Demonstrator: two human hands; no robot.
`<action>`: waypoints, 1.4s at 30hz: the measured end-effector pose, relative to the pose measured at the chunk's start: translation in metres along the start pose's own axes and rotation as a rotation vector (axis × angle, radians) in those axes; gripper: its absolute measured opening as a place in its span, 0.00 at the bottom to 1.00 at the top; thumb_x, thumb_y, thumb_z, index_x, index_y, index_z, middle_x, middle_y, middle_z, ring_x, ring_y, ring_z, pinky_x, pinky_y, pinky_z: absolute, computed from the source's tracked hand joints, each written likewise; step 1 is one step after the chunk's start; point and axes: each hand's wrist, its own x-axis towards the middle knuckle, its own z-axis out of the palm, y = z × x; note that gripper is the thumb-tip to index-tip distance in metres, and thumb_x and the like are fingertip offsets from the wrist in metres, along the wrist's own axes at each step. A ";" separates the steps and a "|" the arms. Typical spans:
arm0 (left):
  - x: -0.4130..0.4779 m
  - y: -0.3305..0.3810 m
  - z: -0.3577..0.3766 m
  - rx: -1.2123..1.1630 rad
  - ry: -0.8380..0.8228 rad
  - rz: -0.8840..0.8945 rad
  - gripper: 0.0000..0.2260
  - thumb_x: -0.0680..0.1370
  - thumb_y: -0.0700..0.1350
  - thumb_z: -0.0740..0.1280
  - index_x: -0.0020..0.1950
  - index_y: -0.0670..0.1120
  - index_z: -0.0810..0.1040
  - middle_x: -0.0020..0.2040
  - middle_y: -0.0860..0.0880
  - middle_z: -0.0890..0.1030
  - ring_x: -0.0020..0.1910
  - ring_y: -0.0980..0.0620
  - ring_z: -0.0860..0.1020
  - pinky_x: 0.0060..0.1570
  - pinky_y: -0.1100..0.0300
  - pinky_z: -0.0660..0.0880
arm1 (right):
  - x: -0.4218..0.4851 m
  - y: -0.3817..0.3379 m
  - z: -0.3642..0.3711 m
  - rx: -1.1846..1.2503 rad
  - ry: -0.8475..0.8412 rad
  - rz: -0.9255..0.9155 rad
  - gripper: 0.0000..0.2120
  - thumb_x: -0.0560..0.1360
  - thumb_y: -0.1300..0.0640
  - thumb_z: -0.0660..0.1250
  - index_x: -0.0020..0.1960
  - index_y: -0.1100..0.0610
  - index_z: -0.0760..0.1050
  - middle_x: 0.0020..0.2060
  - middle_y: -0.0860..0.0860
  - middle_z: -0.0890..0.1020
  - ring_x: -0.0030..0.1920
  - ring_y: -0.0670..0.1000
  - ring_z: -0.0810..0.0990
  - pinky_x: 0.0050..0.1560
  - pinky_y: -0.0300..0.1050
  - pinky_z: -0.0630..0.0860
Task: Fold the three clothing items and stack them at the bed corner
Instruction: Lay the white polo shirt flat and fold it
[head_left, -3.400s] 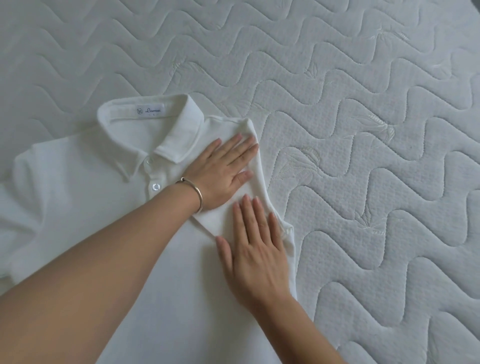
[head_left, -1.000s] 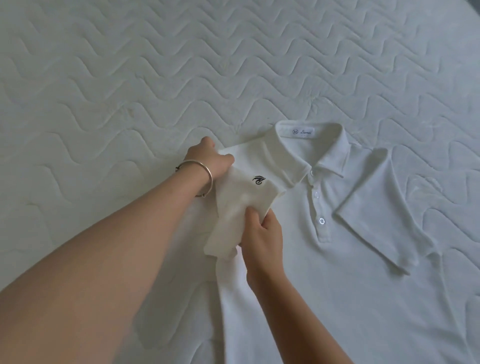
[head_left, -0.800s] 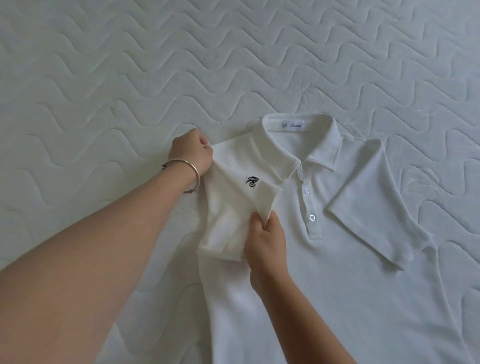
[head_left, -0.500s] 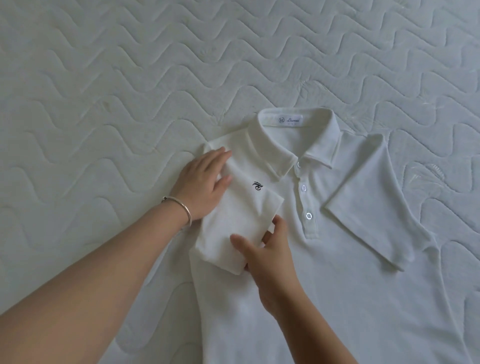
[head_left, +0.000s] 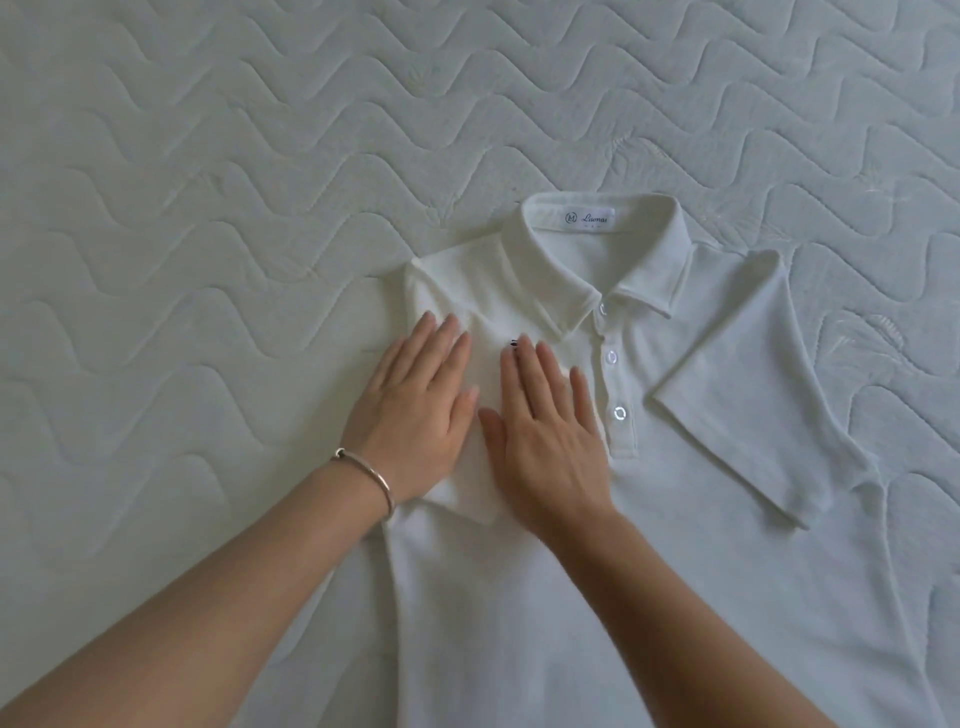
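**Quilted mattress, white polo mid-fold, both palms down**

Nearest: lower body of the polo shirt (head_left: 571, 597) spread toward the camera, not yet folded, faint ripples along its left side.

Next out: both hands side by side on the chest panel. Left hand (head_left: 415, 415), bracelet (head_left: 371, 475) at the wrist, flat on the turned-in sleeve (head_left: 460, 499). Right hand (head_left: 545, 441) flat just beside it, one fingertip covering most of a small dark logo (head_left: 514, 343). Grip: none on either side, fingers straight and spread, pressing only.

Risks, as judged:
- Springy knit likely to lift once pressure comes off, letting the sleeve edge creep out and skew the side fold.
- Palms sliding outward could drag the cloth and rumple the placket by the buttons (head_left: 618, 413).
- Textured mattress may catch the long body on the next fold.

Farther: opposite sleeve (head_left: 753, 405) folded across, lying flat. Collar (head_left: 649, 270) turned down, label (head_left: 589, 218) showing. Beyond, wave quilting of the mattress (head_left: 208, 182). Other two garments and the bed corner out of view. No obstacle seen near the hands.
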 end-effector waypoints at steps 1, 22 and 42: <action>-0.005 0.001 0.004 0.040 -0.030 -0.012 0.25 0.76 0.51 0.52 0.66 0.37 0.70 0.67 0.39 0.71 0.67 0.40 0.68 0.66 0.53 0.57 | 0.003 0.006 0.005 -0.037 -0.045 -0.011 0.27 0.77 0.47 0.50 0.69 0.62 0.66 0.68 0.56 0.70 0.70 0.54 0.66 0.68 0.50 0.52; -0.039 0.053 0.017 0.078 -0.117 -0.091 0.28 0.79 0.57 0.44 0.68 0.41 0.67 0.69 0.42 0.69 0.69 0.42 0.67 0.65 0.50 0.56 | -0.063 0.126 -0.061 0.067 0.065 0.325 0.29 0.73 0.42 0.48 0.66 0.56 0.70 0.68 0.56 0.70 0.71 0.56 0.63 0.72 0.54 0.50; 0.103 0.222 0.026 -0.815 -0.332 -0.540 0.08 0.76 0.47 0.62 0.48 0.46 0.78 0.44 0.49 0.79 0.49 0.47 0.78 0.51 0.59 0.72 | -0.018 0.215 -0.102 0.405 -0.208 0.701 0.09 0.71 0.47 0.67 0.47 0.50 0.72 0.38 0.46 0.77 0.46 0.53 0.77 0.48 0.50 0.74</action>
